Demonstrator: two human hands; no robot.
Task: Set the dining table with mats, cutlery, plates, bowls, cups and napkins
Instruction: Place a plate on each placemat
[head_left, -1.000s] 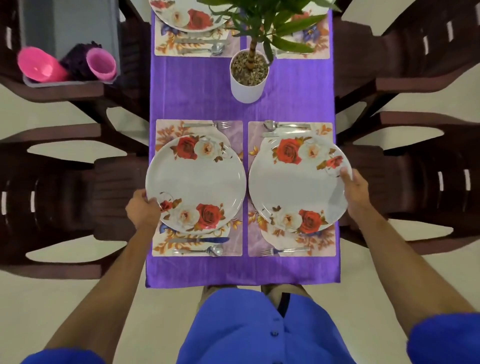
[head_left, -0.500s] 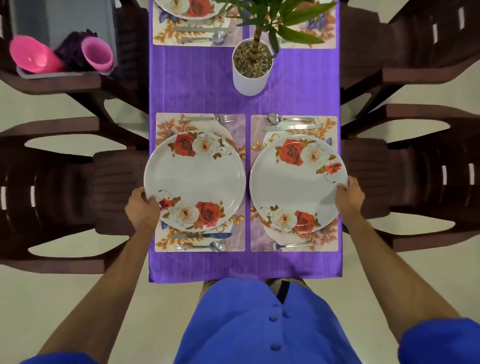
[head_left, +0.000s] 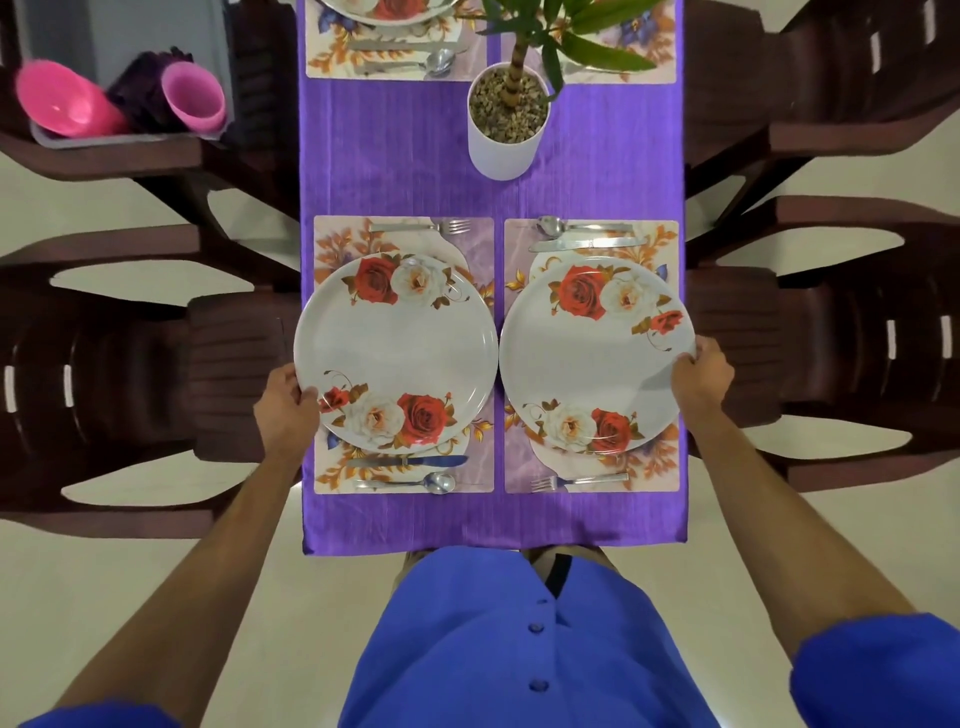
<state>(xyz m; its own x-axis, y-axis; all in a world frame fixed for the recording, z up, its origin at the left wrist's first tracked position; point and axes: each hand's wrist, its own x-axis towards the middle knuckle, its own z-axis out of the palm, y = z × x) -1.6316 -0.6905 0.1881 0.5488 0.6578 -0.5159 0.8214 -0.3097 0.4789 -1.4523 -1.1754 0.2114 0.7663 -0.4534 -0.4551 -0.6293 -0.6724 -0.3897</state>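
Observation:
Two white plates with rose prints lie over two floral mats on the purple tablecloth (head_left: 415, 156). My left hand (head_left: 285, 410) grips the left rim of the left plate (head_left: 395, 353), above the left mat (head_left: 478, 467). My right hand (head_left: 698, 379) grips the right rim of the right plate (head_left: 592, 358), above the right mat (head_left: 519, 457). A fork (head_left: 421, 226) lies at the far side of the left mat, a knife (head_left: 410, 461) and spoon (head_left: 410, 483) at its near side. The right mat has a spoon (head_left: 582, 226) and knife (head_left: 587, 243) far, a fork (head_left: 576, 480) near.
A white pot with a green plant (head_left: 506, 124) stands mid-table. Two more set mats (head_left: 384, 57) lie at the far end. A grey tray (head_left: 124, 137) on the chair at far left holds pink cups (head_left: 192, 98) and a dark purple bundle. Dark brown chairs (head_left: 831, 332) flank the table.
Both plates have come lower and nearer to the mats, and sit more centred on them. My right hand slid from the plate's far right rim to its right side.

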